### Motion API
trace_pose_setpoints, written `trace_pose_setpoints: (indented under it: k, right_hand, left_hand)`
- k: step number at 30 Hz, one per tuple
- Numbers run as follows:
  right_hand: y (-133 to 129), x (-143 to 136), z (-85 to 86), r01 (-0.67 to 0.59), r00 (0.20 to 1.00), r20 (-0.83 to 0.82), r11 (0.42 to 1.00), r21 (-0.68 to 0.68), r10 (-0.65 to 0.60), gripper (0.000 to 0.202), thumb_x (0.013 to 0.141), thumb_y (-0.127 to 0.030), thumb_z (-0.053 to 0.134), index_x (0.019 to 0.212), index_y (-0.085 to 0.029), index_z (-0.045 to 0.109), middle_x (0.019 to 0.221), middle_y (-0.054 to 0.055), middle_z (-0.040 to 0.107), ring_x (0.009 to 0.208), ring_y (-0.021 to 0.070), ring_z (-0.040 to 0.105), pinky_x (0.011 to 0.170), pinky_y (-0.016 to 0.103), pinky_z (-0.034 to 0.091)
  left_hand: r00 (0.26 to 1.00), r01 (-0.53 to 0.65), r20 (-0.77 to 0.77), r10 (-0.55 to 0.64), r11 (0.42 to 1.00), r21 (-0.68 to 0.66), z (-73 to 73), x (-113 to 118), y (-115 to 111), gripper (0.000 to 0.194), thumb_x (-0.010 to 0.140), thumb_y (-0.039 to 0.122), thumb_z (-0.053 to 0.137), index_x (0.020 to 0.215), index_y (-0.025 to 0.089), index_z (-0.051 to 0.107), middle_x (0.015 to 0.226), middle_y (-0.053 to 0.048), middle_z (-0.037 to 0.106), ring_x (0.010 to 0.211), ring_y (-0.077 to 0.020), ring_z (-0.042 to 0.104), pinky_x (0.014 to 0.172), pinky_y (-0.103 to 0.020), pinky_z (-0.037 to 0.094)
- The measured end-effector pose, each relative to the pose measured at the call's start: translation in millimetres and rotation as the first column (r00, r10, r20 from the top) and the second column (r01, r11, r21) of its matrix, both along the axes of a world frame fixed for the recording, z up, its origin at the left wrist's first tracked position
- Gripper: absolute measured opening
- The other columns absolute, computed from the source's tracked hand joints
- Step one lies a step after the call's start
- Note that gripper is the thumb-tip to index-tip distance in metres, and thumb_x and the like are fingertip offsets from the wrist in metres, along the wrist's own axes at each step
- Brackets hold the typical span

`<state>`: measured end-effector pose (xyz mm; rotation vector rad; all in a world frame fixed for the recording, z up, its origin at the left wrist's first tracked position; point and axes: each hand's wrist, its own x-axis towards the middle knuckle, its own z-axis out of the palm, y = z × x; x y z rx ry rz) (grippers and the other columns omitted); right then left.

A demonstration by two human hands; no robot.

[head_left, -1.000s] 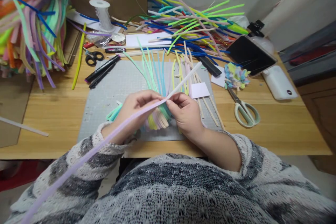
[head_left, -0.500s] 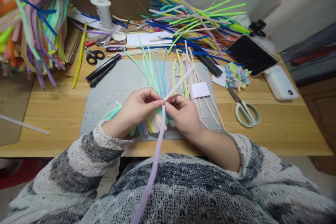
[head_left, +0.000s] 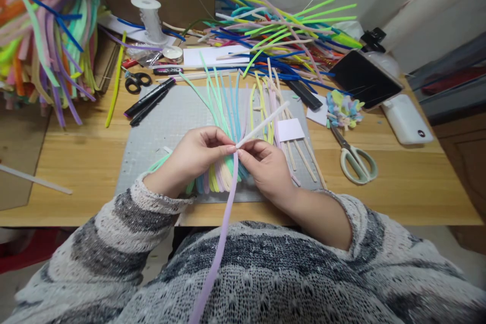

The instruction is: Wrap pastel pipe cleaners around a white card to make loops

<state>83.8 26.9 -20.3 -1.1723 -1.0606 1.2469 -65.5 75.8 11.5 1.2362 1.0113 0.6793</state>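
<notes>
Layout of the desk [head_left: 398, 187]. The mat [head_left: 167, 116] lies at centre, with a fan of stems [head_left: 224, 101] and a card [head_left: 289, 130] on it. Both hands, left hand [head_left: 193, 159] and right hand [head_left: 268, 167], meet over the mat's near edge. Left of the mat lie markers [head_left: 148, 101]; behind them, small scissors [head_left: 135, 82] and a spool [head_left: 150, 20]. Right of the mat lie large scissors [head_left: 355, 159]; behind these, a phone [head_left: 362, 81]. A stem pile [head_left: 281, 35] lies behind the mat.

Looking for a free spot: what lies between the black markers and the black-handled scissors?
Head view: bare tabletop separates the markers from the scissors.
</notes>
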Motion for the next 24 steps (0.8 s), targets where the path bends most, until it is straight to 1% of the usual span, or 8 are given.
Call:
trace_pose_setpoints:
  k: [5,8,10,12,14,18,22,24]
  right_hand:
    - [0.0,0.7,-3.0,-0.012,0.999,0.049,0.999,0.030,0.011,0.013,0.075,-0.032,0.068,0.077,-0.020,0.063,0.076,0.000,0.065,0.071,0.0122,0.059,0.069,0.030,0.049]
    - [-0.4,0.8,-1.0,-0.001,0.991,0.134,0.997,0.078,-0.010,0.011,0.077,-0.030,0.066,0.076,-0.020,0.062,0.074,-0.001,0.064,0.070,0.0118,0.057,0.068,0.030,0.047]
    - [-1.0,0.9,1.1,0.006,0.983,0.184,0.992,0.122,-0.029,0.009,0.078,-0.028,0.065,0.074,-0.020,0.061,0.073,-0.001,0.063,0.070,0.0119,0.057,0.069,0.030,0.047]
    - [-1.5,0.8,2.4,0.009,0.979,0.201,0.988,0.156,-0.040,0.008,0.078,-0.025,0.064,0.073,-0.020,0.060,0.073,-0.001,0.062,0.071,0.0121,0.057,0.070,0.030,0.047]
    - [-1.8,0.7,2.4,0.013,0.979,0.197,0.985,0.174,-0.048,0.007,0.077,-0.023,0.064,0.072,-0.020,0.060,0.073,-0.001,0.062,0.071,0.0122,0.058,0.070,0.030,0.047]
    - [-1.7,-0.5,0.9,0.030,0.977,0.200,0.981,0.191,-0.069,0.006,0.074,-0.020,0.065,0.071,-0.019,0.059,0.073,-0.001,0.062,0.071,0.0122,0.059,0.069,0.030,0.048]
    - [-1.7,-2.8,2.3,0.079,0.969,0.216,0.976,0.204,-0.124,0.008,0.073,-0.018,0.065,0.069,-0.019,0.059,0.070,-0.001,0.061,0.068,0.0118,0.059,0.067,0.029,0.048]
    - [-2.3,-2.8,3.9,0.076,0.965,0.229,0.975,0.209,-0.124,0.008,0.074,-0.019,0.065,0.069,-0.019,0.059,0.070,-0.001,0.061,0.068,0.0119,0.058,0.067,0.029,0.048]
  left_hand:
    - [1.000,0.018,0.018,-0.017,0.999,-0.035,-1.4,-1.2,1.4,0.018,0.064,0.024,0.075,0.068,0.013,0.062,0.062,0.003,0.060,0.056,-0.0078,0.052,0.055,-0.021,0.039]
    - [0.996,0.039,0.079,-0.032,0.995,-0.088,-4.0,-2.9,2.0,0.017,0.065,0.026,0.075,0.069,0.014,0.062,0.063,0.002,0.060,0.057,-0.0080,0.053,0.055,-0.022,0.039]
    - [0.991,0.066,0.126,-0.049,0.989,-0.131,-5.6,-4.1,2.3,0.017,0.067,0.027,0.074,0.069,0.014,0.062,0.060,0.003,0.059,0.054,-0.0073,0.050,0.053,-0.021,0.038]
    - [0.986,0.083,0.155,-0.057,0.982,-0.169,-6.5,-4.9,2.5,0.018,0.068,0.028,0.074,0.068,0.014,0.062,0.058,0.003,0.057,0.052,-0.0065,0.049,0.051,-0.020,0.036]
    - [0.983,0.090,0.174,-0.056,0.978,-0.190,-7.0,-4.7,2.7,0.018,0.066,0.026,0.076,0.068,0.014,0.062,0.060,0.003,0.058,0.054,-0.0063,0.051,0.053,-0.019,0.038]
    - [0.981,0.095,0.185,-0.061,0.979,-0.179,-10.2,-2.7,3.1,0.018,0.063,0.022,0.078,0.068,0.013,0.062,0.068,0.002,0.063,0.063,-0.0066,0.055,0.062,-0.019,0.040]
    - [0.984,0.078,0.173,-0.048,0.982,-0.170,-15.6,-1.3,3.3,0.019,0.063,0.023,0.077,0.068,0.014,0.061,0.065,0.003,0.060,0.059,-0.0062,0.053,0.057,-0.019,0.038]
    - [0.985,0.075,0.167,-0.046,0.982,-0.172,-15.8,-1.2,3.2,0.020,0.064,0.024,0.077,0.069,0.014,0.061,0.062,0.004,0.058,0.055,-0.0059,0.051,0.054,-0.019,0.036]
